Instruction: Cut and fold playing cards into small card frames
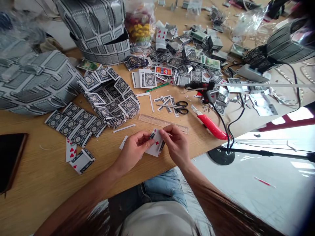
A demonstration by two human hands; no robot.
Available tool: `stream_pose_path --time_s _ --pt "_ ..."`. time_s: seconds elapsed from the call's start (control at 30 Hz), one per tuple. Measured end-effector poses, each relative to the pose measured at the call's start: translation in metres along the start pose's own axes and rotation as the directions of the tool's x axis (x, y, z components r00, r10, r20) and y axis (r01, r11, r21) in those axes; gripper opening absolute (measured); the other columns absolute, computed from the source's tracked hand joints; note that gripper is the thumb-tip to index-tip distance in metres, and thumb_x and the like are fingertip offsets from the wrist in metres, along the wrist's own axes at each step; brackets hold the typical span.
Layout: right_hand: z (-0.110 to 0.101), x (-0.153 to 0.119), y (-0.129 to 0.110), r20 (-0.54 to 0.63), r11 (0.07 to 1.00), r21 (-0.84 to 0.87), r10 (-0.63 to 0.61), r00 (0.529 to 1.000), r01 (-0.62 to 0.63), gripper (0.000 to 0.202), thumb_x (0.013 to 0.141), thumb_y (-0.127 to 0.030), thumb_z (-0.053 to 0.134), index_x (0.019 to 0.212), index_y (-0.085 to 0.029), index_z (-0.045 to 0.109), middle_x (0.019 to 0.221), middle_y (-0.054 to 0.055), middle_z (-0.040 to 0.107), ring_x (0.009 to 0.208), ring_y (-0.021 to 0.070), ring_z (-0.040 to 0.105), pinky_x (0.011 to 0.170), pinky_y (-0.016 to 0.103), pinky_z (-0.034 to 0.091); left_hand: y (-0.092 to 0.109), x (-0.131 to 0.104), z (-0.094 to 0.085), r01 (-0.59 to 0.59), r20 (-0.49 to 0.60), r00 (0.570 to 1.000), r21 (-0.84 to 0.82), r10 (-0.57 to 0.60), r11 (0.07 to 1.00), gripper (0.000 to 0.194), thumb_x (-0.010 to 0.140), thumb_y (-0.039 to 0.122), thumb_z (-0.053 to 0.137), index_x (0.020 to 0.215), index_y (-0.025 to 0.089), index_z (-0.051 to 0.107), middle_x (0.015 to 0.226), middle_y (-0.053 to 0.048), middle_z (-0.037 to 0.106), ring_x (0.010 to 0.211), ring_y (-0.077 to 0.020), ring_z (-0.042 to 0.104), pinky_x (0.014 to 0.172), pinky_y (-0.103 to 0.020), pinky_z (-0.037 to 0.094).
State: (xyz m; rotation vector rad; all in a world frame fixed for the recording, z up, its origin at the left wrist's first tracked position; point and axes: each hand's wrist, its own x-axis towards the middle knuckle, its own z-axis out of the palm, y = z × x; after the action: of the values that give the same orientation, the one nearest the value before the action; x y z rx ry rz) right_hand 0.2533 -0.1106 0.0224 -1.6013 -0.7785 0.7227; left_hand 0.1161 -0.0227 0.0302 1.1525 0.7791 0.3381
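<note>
Between my two hands is a playing card [156, 148], an ace of diamonds, face up with dark patterned strips along its side edges. My left hand [134, 147] pinches its left edge, and my right hand [176, 142] grips the upper right corner. Partly behind my left hand, a white card [123, 142] lies on the table. Just beyond my hands are a clear ruler [163, 124] and a thin white strip [124, 128]. A box woven from folded cards [110, 96] stands farther left, beside a flat woven card panel [75, 123].
Scissors [176, 106], a red utility knife [211, 126] and a black glue gun [203, 90] lie to the right. Loose cards [187, 55] are heaped at the back. Large card-woven pieces [36, 82] stand left, above a phone [11, 160]. Dark cords hang over the right table edge.
</note>
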Motion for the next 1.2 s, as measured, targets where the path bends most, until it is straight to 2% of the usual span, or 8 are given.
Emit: stream_pose_path --time_s 0.3,0.43,0.53,0.67,0.77,0.87,1.03,1.2 --pt "0.009 0.004 0.001 -0.037 0.997 0.055 0.055 0.998 -0.053 0.031 0.086 -0.048 0.064 0.074 -0.020 0.055 0.068 -0.003 0.050 0.056 0.0098 0.044 0.049 0.023 0.038 0.003 0.002 0.002 0.026 -0.037 0.999 -0.048 -0.028 0.999 0.038 0.066 0.047 0.082 0.083 0.016 0.069 0.073 -0.001 0.071 0.066 -0.0132 0.063 0.061 -0.021 0.049" --pt "0.003 0.004 -0.001 0.009 0.997 0.050 0.060 0.998 -0.061 0.036 0.092 -0.055 0.050 0.082 -0.021 0.058 0.072 -0.001 0.053 0.061 0.0117 0.047 0.050 0.023 0.039 0.003 0.002 -0.001 0.041 -0.109 0.993 -0.069 -0.049 0.997 0.041 0.062 0.048 0.085 0.080 0.015 0.069 0.074 -0.002 0.072 0.066 -0.0128 0.063 0.061 -0.021 0.049" --pt "-0.005 0.001 -0.003 0.117 0.997 0.043 0.051 0.992 -0.056 0.042 0.096 -0.057 0.039 0.089 -0.021 0.059 0.077 0.001 0.056 0.064 0.0136 0.050 0.051 0.025 0.039 0.003 0.003 -0.002 0.012 -0.187 0.982 -0.113 -0.033 0.994 0.038 0.062 0.044 0.085 0.082 0.015 0.069 0.078 -0.002 0.073 0.069 -0.0128 0.064 0.066 -0.022 0.050" --pt "-0.009 -0.006 -0.004 0.304 0.973 -0.213 -0.020 0.952 0.089 0.041 0.099 -0.050 0.037 0.073 -0.021 0.049 0.066 -0.001 0.052 0.060 0.0126 0.048 0.057 0.026 0.037 0.001 0.003 -0.001 0.002 -0.222 0.974 -0.165 -0.039 0.986 0.035 0.064 0.041 0.084 0.080 0.015 0.067 0.075 -0.001 0.072 0.067 -0.0116 0.063 0.064 -0.021 0.049" --pt "-0.003 -0.009 -0.002 0.271 0.911 -0.365 -0.093 0.958 0.192 0.039 0.100 -0.045 0.037 0.067 -0.023 0.038 0.058 -0.003 0.043 0.053 0.0118 0.041 0.053 0.026 0.031 -0.001 0.001 0.001 0.005 -0.223 0.974 -0.166 -0.043 0.986 0.034 0.065 0.041 0.083 0.078 0.015 0.066 0.071 0.000 0.070 0.062 -0.0095 0.060 0.060 -0.019 0.047" --pt "0.005 -0.012 0.002 0.191 0.885 -0.414 -0.144 0.971 0.213 0.037 0.099 -0.041 0.037 0.067 -0.024 0.032 0.055 -0.004 0.038 0.049 0.0117 0.037 0.050 0.026 0.027 -0.003 -0.001 0.003 -0.017 -0.239 0.971 -0.144 -0.019 0.989 0.031 0.068 0.040 0.082 0.076 0.016 0.064 0.069 0.002 0.067 0.061 -0.0078 0.057 0.059 -0.018 0.046" --pt "0.010 -0.015 0.005 0.153 0.897 -0.393 -0.150 0.977 0.200 0.038 0.098 -0.039 0.040 0.065 -0.024 0.028 0.054 -0.005 0.035 0.048 0.0110 0.035 0.050 0.026 0.027 -0.004 -0.003 0.003 -0.015 -0.248 0.969 -0.147 -0.022 0.989 0.032 0.066 0.039 0.083 0.074 0.016 0.063 0.068 0.002 0.067 0.059 -0.0078 0.058 0.058 -0.018 0.046" --pt "0.005 -0.011 0.001 0.207 0.956 -0.273 -0.053 0.977 0.109 0.043 0.098 -0.047 0.040 0.063 -0.023 0.031 0.054 -0.006 0.032 0.048 0.0101 0.033 0.049 0.025 0.027 -0.003 -0.001 0.003 0.027 -0.230 0.971 -0.171 -0.067 0.985 0.032 0.064 0.038 0.084 0.075 0.015 0.065 0.068 0.001 0.068 0.060 -0.0082 0.058 0.057 -0.018 0.046"
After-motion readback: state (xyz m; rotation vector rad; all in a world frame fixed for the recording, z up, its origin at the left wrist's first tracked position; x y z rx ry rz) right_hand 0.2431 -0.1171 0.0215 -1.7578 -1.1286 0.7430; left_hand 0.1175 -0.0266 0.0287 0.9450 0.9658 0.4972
